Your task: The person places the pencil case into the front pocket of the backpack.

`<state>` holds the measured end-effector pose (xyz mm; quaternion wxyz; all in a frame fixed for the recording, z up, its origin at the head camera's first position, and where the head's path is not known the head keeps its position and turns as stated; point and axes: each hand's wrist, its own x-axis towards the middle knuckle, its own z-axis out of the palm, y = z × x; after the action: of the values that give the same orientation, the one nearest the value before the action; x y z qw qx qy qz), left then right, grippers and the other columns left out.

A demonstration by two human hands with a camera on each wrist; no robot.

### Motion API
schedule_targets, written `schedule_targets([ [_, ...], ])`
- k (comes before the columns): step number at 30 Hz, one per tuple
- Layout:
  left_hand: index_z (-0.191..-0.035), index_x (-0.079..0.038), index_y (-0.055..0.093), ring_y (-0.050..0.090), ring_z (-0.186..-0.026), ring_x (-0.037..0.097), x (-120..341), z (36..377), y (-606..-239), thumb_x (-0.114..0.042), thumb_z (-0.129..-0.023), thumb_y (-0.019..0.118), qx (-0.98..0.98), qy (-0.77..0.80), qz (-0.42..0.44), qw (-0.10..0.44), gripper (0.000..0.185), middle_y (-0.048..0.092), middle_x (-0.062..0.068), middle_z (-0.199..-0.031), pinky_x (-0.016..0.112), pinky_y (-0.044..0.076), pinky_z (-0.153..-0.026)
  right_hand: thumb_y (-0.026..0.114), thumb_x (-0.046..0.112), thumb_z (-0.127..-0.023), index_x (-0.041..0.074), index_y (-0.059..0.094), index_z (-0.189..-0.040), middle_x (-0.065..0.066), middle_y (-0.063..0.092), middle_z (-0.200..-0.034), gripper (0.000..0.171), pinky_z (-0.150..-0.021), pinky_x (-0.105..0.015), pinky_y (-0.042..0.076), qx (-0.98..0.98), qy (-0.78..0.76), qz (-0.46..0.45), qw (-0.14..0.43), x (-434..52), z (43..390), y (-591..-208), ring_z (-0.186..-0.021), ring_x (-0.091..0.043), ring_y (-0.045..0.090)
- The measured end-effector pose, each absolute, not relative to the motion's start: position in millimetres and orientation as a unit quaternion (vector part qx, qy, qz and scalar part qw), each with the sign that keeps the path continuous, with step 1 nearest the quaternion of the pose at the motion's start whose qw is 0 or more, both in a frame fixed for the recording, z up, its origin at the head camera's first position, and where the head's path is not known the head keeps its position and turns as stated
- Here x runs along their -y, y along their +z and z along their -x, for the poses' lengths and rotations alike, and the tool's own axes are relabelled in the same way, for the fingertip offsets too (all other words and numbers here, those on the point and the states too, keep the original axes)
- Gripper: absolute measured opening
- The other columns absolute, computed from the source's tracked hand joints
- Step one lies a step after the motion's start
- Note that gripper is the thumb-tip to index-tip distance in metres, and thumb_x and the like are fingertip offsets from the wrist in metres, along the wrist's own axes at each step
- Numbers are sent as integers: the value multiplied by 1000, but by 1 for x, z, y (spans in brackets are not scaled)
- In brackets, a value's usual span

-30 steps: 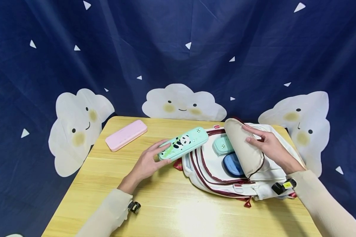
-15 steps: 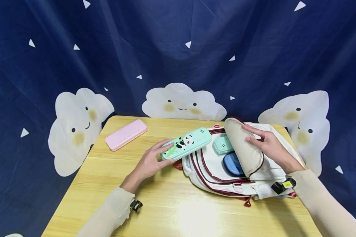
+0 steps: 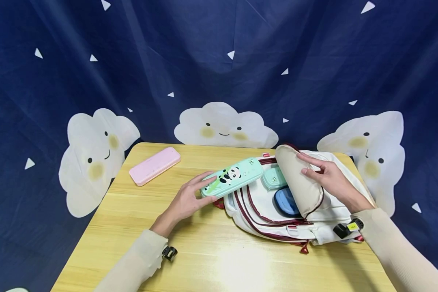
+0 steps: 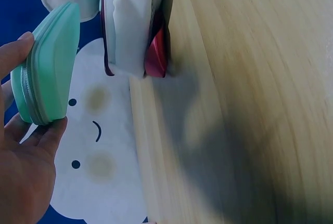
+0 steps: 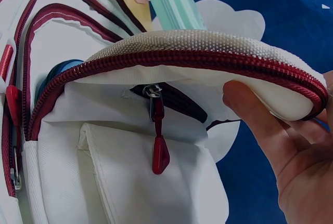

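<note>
A mint-green zippered pencil case [image 3: 233,177] with a panda print is gripped at its near left end by my left hand [image 3: 187,198]. Held above the table, its far end reaches over the left edge of a white backpack [image 3: 241,217] with dark red zips. My right hand [image 3: 328,178] holds back the beige-lined flap [image 3: 299,182] of the backpack's front pocket; in the right wrist view the thumb [image 5: 250,109] lies against the flap's outer side. Inside the pocket sit a smaller mint-green case [image 3: 273,178] and a blue case [image 3: 286,201], both partly covered by the flap.
A pink pencil case [image 3: 155,166] lies on the wooden table [image 3: 200,259] at the back left. Behind the table hangs a dark blue curtain [image 3: 219,81] with smiling clouds. A red zip pull [image 3: 304,249] dangles at the backpack's near side.
My left hand has moved slightly to the right with the panda pencil case, bringing it further over the backpack's edge. The right hand and flap have stayed in place.
</note>
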<state>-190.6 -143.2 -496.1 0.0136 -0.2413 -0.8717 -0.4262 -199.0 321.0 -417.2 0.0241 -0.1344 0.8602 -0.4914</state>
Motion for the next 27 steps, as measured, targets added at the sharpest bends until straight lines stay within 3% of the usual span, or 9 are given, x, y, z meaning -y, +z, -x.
schedule_targets([
  [6, -156, -27, 63, 48, -157, 31, 141, 190, -494, -35, -94, 88, 869, -429, 246, 16, 67, 51, 0, -169, 60, 42, -125, 67, 17, -110, 7, 53, -161, -18, 42, -170, 54, -98, -3, 49, -861, -489, 137, 23, -320, 199, -418, -135, 23, 43],
  [13, -156, -29, 62, 46, -158, 30, 139, 189, -492, -38, -94, 87, 870, -430, 241, 10, 67, 49, -7, -170, 62, 42, -125, 67, 18, -110, 7, 52, -161, -18, 42, -171, 54, -98, -4, 50, -860, -492, 137, 27, -319, 199, -417, -136, 23, 43],
  [20, -156, -29, 62, 45, -159, 31, 136, 189, -494, -41, -95, 86, 872, -424, 244, 6, 68, 49, 0, -171, 62, 40, -126, 67, 18, -110, 7, 52, -161, -16, 42, -171, 54, -98, -5, 51, -858, -494, 139, 27, -319, 198, -416, -136, 23, 44],
  [27, -156, -30, 62, 45, -159, 30, 131, 188, -493, -42, -95, 85, 872, -422, 249, 9, 67, 48, -6, -171, 61, 40, -127, 66, 19, -111, 7, 52, -161, -15, 41, -172, 54, -99, -4, 49, -859, -491, 141, 25, -319, 199, -418, -136, 23, 42],
])
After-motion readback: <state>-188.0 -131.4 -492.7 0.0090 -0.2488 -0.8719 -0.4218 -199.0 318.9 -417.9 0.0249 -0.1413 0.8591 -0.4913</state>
